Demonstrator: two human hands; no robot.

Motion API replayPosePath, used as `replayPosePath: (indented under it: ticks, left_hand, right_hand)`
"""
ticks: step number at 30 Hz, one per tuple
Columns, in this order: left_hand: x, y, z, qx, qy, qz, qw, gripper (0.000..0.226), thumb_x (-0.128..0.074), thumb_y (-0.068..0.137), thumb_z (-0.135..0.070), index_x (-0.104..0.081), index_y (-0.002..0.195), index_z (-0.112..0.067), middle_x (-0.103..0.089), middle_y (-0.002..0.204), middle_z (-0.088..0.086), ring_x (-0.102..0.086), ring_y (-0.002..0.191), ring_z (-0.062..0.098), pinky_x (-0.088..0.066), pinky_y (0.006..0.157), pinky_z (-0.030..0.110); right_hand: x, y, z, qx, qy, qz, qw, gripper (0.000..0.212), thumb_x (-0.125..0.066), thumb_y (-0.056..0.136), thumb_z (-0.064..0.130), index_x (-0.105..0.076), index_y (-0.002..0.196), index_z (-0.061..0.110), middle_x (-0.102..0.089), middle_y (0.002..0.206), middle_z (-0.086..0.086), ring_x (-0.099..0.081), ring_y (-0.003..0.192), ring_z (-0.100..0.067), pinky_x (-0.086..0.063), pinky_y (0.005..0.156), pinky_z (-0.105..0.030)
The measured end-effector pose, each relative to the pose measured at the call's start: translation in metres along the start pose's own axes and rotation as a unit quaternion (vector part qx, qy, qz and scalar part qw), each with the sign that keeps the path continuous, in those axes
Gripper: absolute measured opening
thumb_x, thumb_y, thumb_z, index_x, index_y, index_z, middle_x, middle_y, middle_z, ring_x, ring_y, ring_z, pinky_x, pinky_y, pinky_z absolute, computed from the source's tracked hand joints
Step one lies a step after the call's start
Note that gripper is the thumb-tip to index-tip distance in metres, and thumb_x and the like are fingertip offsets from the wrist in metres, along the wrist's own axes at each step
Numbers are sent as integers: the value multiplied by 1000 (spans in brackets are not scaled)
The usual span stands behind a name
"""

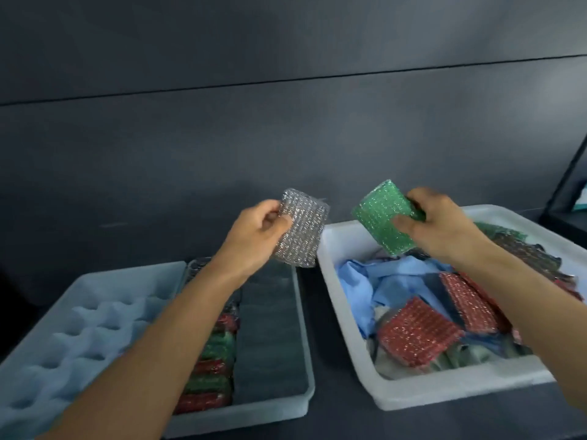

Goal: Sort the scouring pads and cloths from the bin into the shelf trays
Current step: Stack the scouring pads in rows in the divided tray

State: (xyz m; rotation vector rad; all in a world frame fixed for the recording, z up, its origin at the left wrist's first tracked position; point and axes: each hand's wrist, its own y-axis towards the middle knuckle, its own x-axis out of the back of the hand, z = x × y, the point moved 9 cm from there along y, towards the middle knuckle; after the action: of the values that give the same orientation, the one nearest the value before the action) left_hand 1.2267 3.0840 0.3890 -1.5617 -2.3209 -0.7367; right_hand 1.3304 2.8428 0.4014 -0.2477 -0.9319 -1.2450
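Note:
My left hand (257, 231) pinches a silver glittery scouring pad (303, 230) by its left edge, above the back of the shelf tray (305, 360). My right hand (441, 225) grips a green glittery scouring pad (379, 214) over the back left corner of the white bin (346, 325). The bin holds red pads (416, 331), a crumpled blue cloth (394, 281) and dark pads at the right. In the tray, a row of red and green pads (211, 373) stands on edge beside a stack of dark grey cloths (270, 331).
A pale blue tray with moulded round pockets (79, 331) sits left of the shelf tray. All containers rest on a dark shelf surface (336, 420) against a dark back wall. A dark frame and a teal object show at the far right edge (571, 198).

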Motion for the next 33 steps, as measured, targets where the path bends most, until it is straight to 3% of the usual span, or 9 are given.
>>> replayPosePath:
  ticks: [4, 7, 9, 14, 19, 24, 26, 30, 33]
  left_hand:
    - [46, 23, 39, -17, 90, 7, 996, 19, -64, 93, -20, -61, 111, -24, -62, 93, -12, -55, 77, -3, -44, 74, 9]
    - [43, 40, 67, -25, 126, 50, 990, 25, -71, 88, -15, -64, 109, -25, -61, 90, -13, -55, 75, -2, -45, 76, 18]
    - [33, 46, 77, -43, 148, 69, 986, 23, -73, 86, -14, -67, 104, -27, -62, 88, -13, -57, 75, 0, -47, 77, 23]
    - [14, 54, 98, -54, 323, 94, 940, 21, -70, 88, -27, -70, 108, -30, -67, 100, -13, -62, 94, 10, -52, 83, 32]
    - [1, 61, 98, -65, 354, 83, 929, 21, -69, 90, -28, -69, 110, -30, -70, 111, -10, -65, 102, 12, -53, 83, 30]
    - [-20, 51, 104, -121, 457, 103, 875, 26, -65, 91, -35, -66, 117, -35, -63, 113, -4, -63, 98, 17, -48, 78, 29]
    - [-23, 47, 109, -128, 473, 113, 864, 31, -63, 93, -36, -60, 123, -31, -61, 112, -2, -61, 100, 17, -49, 77, 30]
    - [-12, 43, 109, -151, 419, 106, 889, 30, -63, 93, -25, -58, 123, -25, -67, 111, -7, -59, 104, 12, -53, 82, 32]
    - [1, 41, 117, -150, 402, 111, 897, 20, -65, 91, -21, -67, 111, -25, -68, 111, -11, -60, 102, 9, -47, 90, 29]
  right_hand:
    - [-13, 0, 19, 32, 101, -30, 994, 29, -67, 87, 15, -49, 65, 21, -42, 52, 9, -37, 47, -4, -34, 46, -15]
    - [-27, -2, 29, 40, 159, -27, 986, 16, -67, 87, 19, -62, 72, 21, -46, 54, 10, -39, 54, -6, -38, 56, -23]
    - [-34, -4, 37, 40, 187, -24, 981, 3, -68, 87, 17, -67, 84, 18, -58, 64, -1, -46, 62, -9, -42, 65, -26]
    - [-39, -6, 51, 48, 205, -29, 977, 8, -68, 87, 14, -69, 87, 22, -68, 77, -2, -57, 72, -12, -48, 73, -26]
    - [-47, -6, 64, 45, 195, -18, 980, 12, -68, 88, 15, -71, 95, 25, -71, 83, -2, -63, 76, -14, -55, 84, -41]
    - [-64, -1, 74, 46, 194, 8, 980, 20, -69, 86, 16, -71, 98, 32, -66, 68, 15, -59, 68, -6, -59, 76, -43]
    - [-73, 1, 76, 50, 193, 18, 980, 20, -71, 85, 16, -72, 99, 30, -70, 73, 10, -60, 70, -9, -58, 78, -44]
    - [-96, 9, 73, 41, 180, 45, 982, 25, -74, 82, 11, -68, 90, 34, -73, 78, 5, -61, 68, -8, -56, 79, -39]
    - [-121, 20, 66, 17, 169, 57, 984, 20, -76, 78, 9, -62, 83, 22, -71, 79, 0, -62, 70, -16, -55, 81, -42]
